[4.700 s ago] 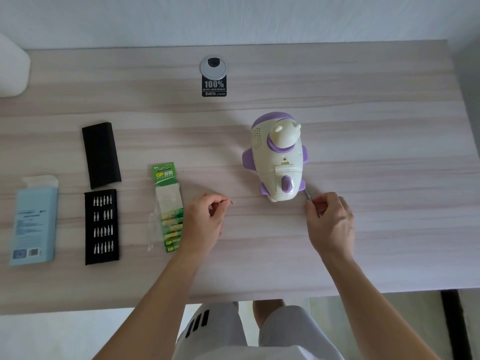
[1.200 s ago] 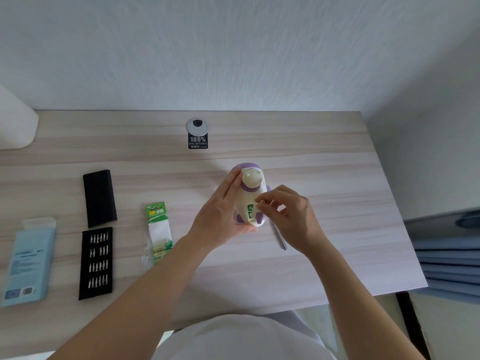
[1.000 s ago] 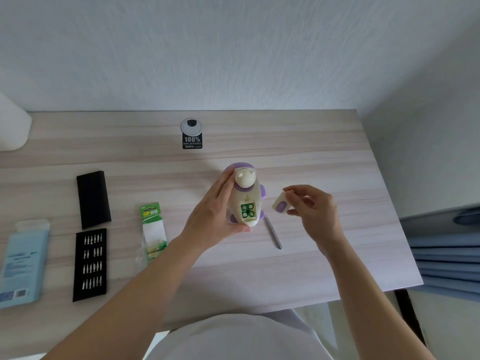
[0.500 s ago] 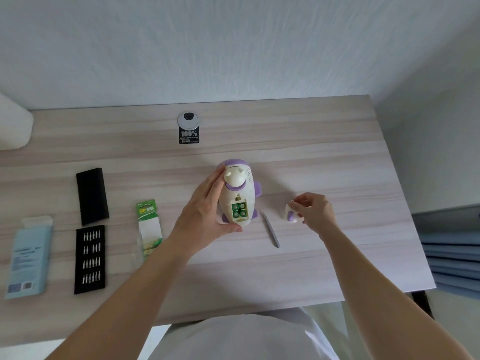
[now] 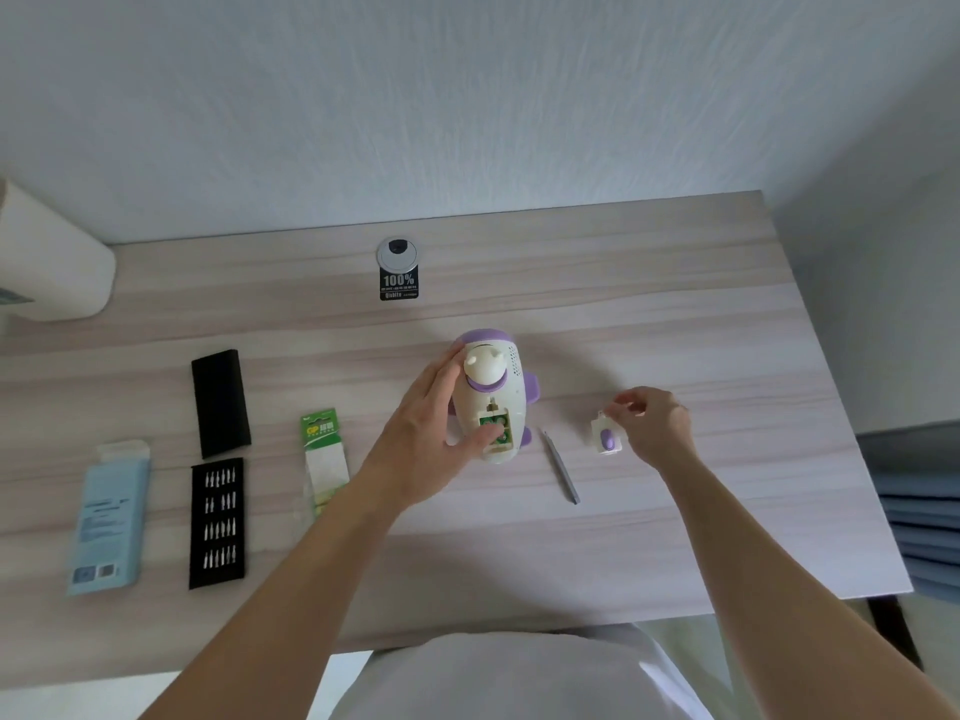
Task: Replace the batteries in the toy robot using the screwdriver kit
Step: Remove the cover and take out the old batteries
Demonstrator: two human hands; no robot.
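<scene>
The white and purple toy robot [image 5: 493, 381] lies on its front at the middle of the wooden desk [image 5: 675, 511]. Its back compartment is uncovered and green batteries [image 5: 501, 428] show inside. My left hand [image 5: 421, 444] grips the robot's left side, the thumb lying across the compartment. The removed battery cover [image 5: 606, 440] rests on the desk to the right. My right hand [image 5: 654, 423] pinches its upper edge with curled fingertips. The thin grey screwdriver [image 5: 561, 467] lies between robot and cover.
A green pack of new batteries [image 5: 324, 454] lies left of the robot. Further left are a black bit tray [image 5: 217, 522], its black sleeve [image 5: 221, 402] and a light blue box [image 5: 109, 517]. A cable grommet [image 5: 397, 253] sits at the back, a white object [image 5: 52, 267] at the far left.
My right hand lifted the battery cover off the robot and carried it right, down onto the desk. My left hand kept its hold on the robot, and its thumb now lies over the batteries.
</scene>
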